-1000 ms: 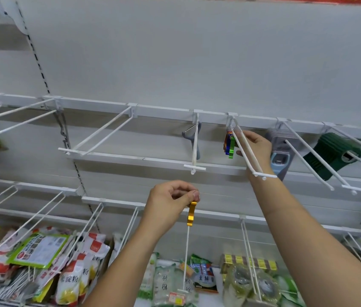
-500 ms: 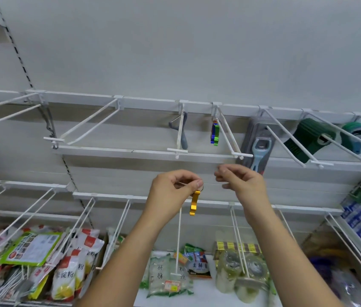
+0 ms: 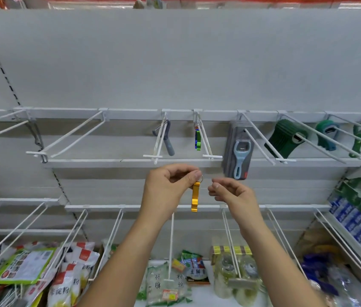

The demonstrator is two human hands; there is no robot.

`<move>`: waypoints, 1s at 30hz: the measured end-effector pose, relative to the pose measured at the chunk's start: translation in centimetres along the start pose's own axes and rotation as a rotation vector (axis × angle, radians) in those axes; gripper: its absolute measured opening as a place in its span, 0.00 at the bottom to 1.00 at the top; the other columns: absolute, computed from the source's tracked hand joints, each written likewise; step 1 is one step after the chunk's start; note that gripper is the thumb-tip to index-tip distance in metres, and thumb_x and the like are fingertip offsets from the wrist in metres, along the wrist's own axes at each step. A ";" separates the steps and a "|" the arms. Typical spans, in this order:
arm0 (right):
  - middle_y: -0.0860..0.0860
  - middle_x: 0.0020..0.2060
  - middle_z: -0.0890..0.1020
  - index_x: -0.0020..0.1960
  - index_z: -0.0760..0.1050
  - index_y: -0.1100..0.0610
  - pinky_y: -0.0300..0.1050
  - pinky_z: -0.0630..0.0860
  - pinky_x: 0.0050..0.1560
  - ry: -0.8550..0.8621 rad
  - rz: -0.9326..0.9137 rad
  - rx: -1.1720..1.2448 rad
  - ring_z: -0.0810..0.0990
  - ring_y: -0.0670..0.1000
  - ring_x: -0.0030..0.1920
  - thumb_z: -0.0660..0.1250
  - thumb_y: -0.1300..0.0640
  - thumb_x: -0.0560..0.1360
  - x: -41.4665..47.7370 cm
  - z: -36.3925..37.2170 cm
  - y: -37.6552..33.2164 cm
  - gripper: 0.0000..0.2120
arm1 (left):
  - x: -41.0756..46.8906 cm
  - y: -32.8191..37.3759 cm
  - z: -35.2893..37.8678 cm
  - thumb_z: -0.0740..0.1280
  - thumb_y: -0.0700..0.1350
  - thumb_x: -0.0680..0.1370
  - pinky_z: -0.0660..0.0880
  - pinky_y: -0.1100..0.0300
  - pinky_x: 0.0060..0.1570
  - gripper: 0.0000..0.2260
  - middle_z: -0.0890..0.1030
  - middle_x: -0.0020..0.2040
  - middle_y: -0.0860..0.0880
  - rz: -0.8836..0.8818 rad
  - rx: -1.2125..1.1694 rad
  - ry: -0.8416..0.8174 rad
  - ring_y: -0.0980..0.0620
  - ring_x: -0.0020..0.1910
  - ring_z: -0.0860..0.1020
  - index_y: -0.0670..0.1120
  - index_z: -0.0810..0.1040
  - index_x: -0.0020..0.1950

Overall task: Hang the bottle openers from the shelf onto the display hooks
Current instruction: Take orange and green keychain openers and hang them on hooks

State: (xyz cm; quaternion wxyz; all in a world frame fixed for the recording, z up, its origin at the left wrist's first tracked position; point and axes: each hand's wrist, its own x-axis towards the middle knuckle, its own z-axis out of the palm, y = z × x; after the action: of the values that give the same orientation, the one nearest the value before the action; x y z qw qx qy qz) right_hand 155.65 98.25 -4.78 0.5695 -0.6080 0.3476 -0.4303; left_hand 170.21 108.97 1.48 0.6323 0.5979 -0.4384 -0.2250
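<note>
Two bare hands are up in front of the white hook wall, both about centre frame. Left hand [image 3: 170,187] has thumb and fingertips pinched together on the top end of a gold anodised metal bottle opener [image 3: 195,196]; opener hangs straight down from the pinch, free of any hook. A thin silver key ring [image 3: 201,178] pokes out at the opener's top, at 3 o'clock from the left thumb. Right hand [image 3: 234,194] sits just beside it at 3 o'clock, fingers curled in, thumb and forefinger tips closed together; can't tell if anything is between them. Not touching the opener.

At 12 o'clock from the hands, a white double-wire display hook [image 3: 206,140] carries a small bunch of blue and green metal bottle openers [image 3: 198,140] hanging near the back rail. At 11 o'clock, next white wire hook [image 3: 159,140] holds a grey-handled peeler-like tool [image 3: 168,140]. At 1 o'clock, a stack of grey carded pale-blue openers [image 3: 239,149] hangs on its own hook. Further out at 2 o'clock, dark green plastic-handled tools [image 3: 285,138] and a teal one [image 3: 326,135] on the angled hooks.

At 6 o'clock, lower shelf [image 3: 201,298] has packaged food bags [image 3: 166,284]; red and white packets [image 3: 68,282] at 7 o'clock.
</note>
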 end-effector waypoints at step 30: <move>0.58 0.45 0.87 0.53 0.83 0.55 0.43 0.82 0.51 -0.020 0.057 0.043 0.85 0.55 0.49 0.72 0.62 0.76 0.1 -0.9 2.0 0.07 | 1.9 1.0 2.5 0.71 0.40 0.77 0.77 0.61 0.38 0.06 0.88 0.41 0.51 0.029 -0.157 0.047 0.53 0.41 0.86 0.50 0.84 0.49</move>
State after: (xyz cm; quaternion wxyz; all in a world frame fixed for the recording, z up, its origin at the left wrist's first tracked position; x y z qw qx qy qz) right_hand 154.97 97.54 -6.76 0.5979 -0.5897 0.3498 -0.4152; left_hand 168.94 106.19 2.71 0.6905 0.5450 -0.4131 -0.2357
